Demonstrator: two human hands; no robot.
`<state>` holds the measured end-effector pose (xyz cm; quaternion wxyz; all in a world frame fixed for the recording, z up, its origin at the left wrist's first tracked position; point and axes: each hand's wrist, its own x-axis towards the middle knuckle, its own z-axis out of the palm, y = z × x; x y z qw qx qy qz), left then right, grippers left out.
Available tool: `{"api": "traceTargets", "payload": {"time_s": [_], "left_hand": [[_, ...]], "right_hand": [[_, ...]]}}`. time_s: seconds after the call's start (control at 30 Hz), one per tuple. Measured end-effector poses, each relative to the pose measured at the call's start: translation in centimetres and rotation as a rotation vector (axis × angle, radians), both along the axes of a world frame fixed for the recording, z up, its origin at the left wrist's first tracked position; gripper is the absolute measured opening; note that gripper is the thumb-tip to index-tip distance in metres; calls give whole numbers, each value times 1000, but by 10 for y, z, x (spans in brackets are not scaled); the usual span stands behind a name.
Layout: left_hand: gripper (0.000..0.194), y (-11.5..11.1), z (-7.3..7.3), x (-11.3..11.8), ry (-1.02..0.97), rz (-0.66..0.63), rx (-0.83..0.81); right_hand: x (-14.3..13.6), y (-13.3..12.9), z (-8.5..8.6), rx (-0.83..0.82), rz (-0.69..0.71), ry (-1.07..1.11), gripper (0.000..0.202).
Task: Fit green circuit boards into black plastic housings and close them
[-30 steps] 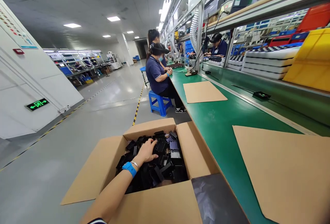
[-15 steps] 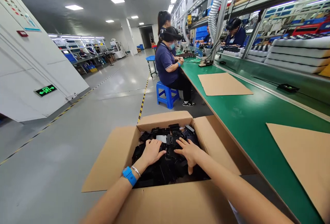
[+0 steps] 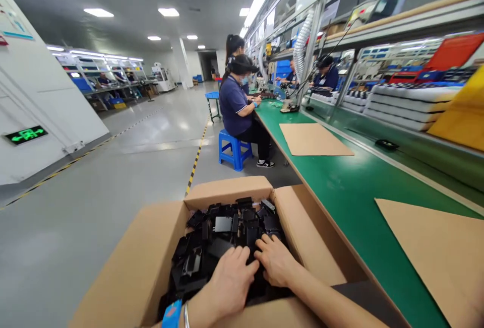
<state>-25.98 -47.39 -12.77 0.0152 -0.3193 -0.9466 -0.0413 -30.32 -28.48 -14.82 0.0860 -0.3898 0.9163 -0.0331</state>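
Note:
An open cardboard box (image 3: 227,192) holds a heap of small black plastic parts (image 3: 212,240), some with flat shiny faces and some with ribs. Inside its near half, my left hand (image 3: 232,277) rests on the heap, fingers curled down and close together. A blue band and a silver bangle circle that wrist. My right hand (image 3: 276,261) lies just beside it, against the parts near the right wall, its fingers bent inward. The thumb side of the left hand almost meets the right hand's fingers. Whatever lies under the fingertips of both hands is hidden.
A green workbench (image 3: 336,167) runs along the right, bearing two cardboard sheets (image 3: 315,139). Ahead, a co-worker (image 3: 236,99) sits at it on a blue stool (image 3: 235,150). Stacked white foam trays (image 3: 410,106) stand behind the bench. Yellow-black tape (image 3: 196,159) marks the floor.
Both hands have drawn toward the near side of the box and closer together. Their spread fingers have curled in, and more of the far parts show. The view has tilted up slightly.

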Motion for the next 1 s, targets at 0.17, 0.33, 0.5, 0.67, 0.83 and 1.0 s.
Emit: {"api": "traceTargets", "payload": {"time_s": [0.17,0.33,0.5,0.67,0.83,1.0], "left_hand": [[29,16,-9,-10,32,70,-42],[16,-11,19,-20,42,140,-8],[29,-63,55,-25,-31,492,553],[49,-70,79,-27,-255,716,1038],[35,6,107,-28,-174,330,886],[17,160,129,-25,-144,-81,677]], "right_hand": [[-4,0,-3,-60,-62,-22,33],[1,6,8,-173,-88,-83,37],[-2,5,32,-333,-133,-192,30],[-8,27,92,-507,-207,-287,30],[42,130,183,-602,-261,-214,18],[146,284,189,-527,-551,188,20]]}}
